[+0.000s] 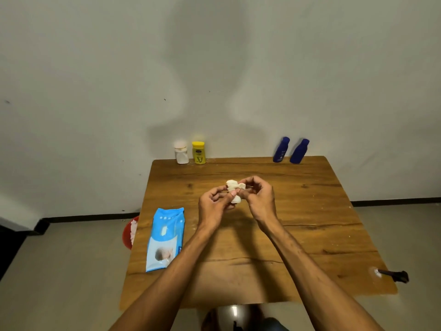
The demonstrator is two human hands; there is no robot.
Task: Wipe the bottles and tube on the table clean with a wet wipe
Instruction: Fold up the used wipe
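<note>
Over the middle of the wooden table [310, 223], my left hand [214, 204] and my right hand [259, 197] both pinch a crumpled white wet wipe [235, 187] between their fingertips. At the table's far edge stand a white bottle [181, 152] and a yellow bottle [198, 152] on the left. On the right of that edge stand two dark blue bottles [281, 150] [299, 151]. All of them are upright and out of my hands' reach. I see no tube.
A blue pack of wet wipes [165, 238] lies flat near the table's left edge. A red bin [128, 232] with white wipes in it sits on the floor left of the table. A dark object [395, 275] sticks out at the table's right front corner. A wall stands close behind.
</note>
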